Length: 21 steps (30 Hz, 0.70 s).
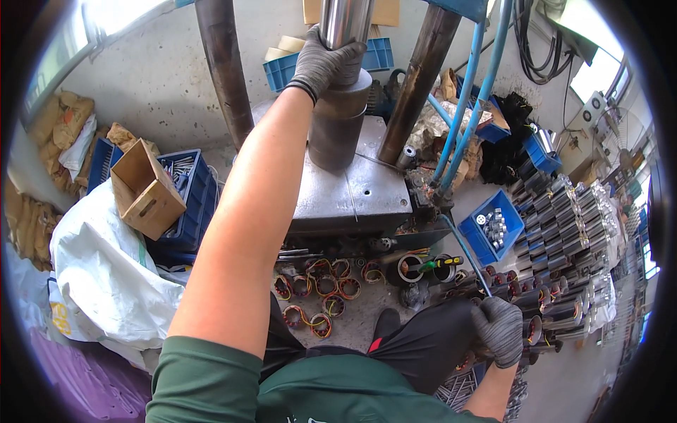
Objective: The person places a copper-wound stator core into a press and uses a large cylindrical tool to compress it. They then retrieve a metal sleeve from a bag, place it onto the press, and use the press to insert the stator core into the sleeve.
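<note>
My left hand [328, 62], in a grey knit glove, reaches far up and wraps round the lower end of a shiny metal cylinder [346, 22]. Below that hand a thick dark steel cylinder [338, 130] stands upright on the press's flat metal bed [384, 194]. At the lower right my right hand [499, 330], gloved alike, is closed round the near end of a long lever [467, 255]. That lever slants up toward the press's right side. The top of the shiny cylinder runs out of view.
Dark posts [224, 67] flank the bed, with blue pipes [467, 106] at right. Several wound stator coils [326, 285] lie on the floor. Metal cylinders [557, 225] are stacked right of a blue bin [492, 224]. A cardboard box [148, 190] and white sack [99, 247] stand left.
</note>
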Motion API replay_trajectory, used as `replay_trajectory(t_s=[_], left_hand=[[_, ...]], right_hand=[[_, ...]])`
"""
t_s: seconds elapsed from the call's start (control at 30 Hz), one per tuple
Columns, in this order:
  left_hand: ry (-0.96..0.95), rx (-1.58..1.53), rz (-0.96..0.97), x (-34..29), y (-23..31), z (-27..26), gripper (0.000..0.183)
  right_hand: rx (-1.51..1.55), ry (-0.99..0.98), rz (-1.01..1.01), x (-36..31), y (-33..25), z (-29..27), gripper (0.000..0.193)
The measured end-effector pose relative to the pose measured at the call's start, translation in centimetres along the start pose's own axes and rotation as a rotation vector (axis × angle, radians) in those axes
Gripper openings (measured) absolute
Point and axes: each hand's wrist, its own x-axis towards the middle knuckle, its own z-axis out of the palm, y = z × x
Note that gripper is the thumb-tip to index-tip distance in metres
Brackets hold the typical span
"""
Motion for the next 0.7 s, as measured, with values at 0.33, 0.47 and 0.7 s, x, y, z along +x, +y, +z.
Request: replay_trajectory(t_s=[0.33,0.47,0.7], left_hand=[[-0.002,-0.069,-0.013,0.5,-1.4,-0.1,0.088],[-0.008,-0.076,-0.015,0.2,-1.1,-0.1,0.087],[-0.007,-0.055,-0.008,-0.1,-0.8,0.1,0.087]], right_hand=[[0.036,0.026,0.007,0.0,0.4,0.1,0.014],[0.039,0.027,0.015,0.0,0.2,0.1,0.014],[0.010,0.005,0.015,0.0,0.3,0.0,0.016]])
